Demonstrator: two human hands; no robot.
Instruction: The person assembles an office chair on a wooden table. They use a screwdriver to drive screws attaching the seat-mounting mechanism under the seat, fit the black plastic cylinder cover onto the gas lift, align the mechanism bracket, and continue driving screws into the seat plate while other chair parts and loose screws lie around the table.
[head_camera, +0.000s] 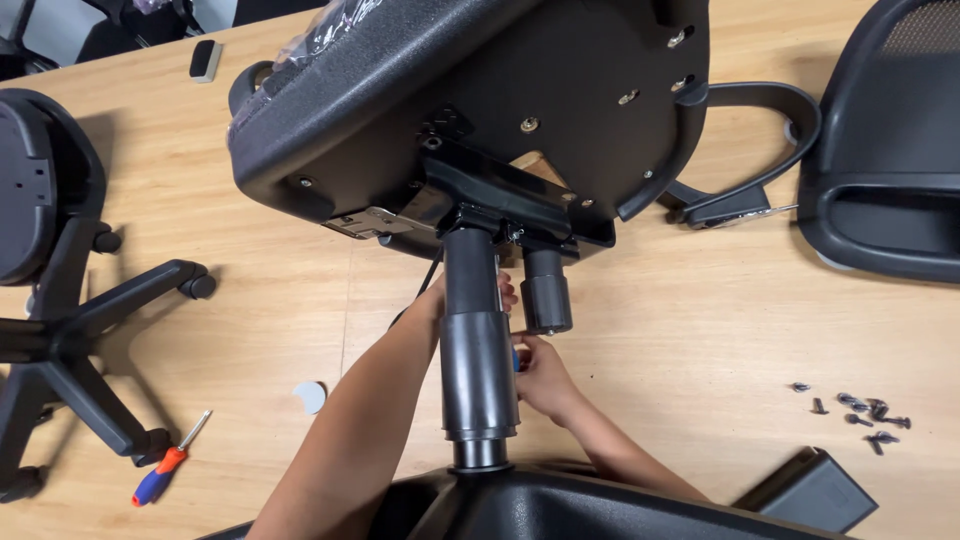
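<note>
Light wood plank floor (700, 330), evenly lit; second black office chair (60, 290) at left.

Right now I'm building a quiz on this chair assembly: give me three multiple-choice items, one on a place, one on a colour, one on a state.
1. Where does the screwdriver lie?
A. on the floor, lower left
B. on the seat
C. among the screws

2. What colour is the gas cylinder?
A. white
B. black
C. yellow

3. How is the seat standing?
A. flat and upright
B. tipped, underside showing
C. boxed up

Answers: 1 A, it lies on the wood floor by the wheeled base. 2 B, the column is black. 3 B, its mounting plate faces the camera.
</note>
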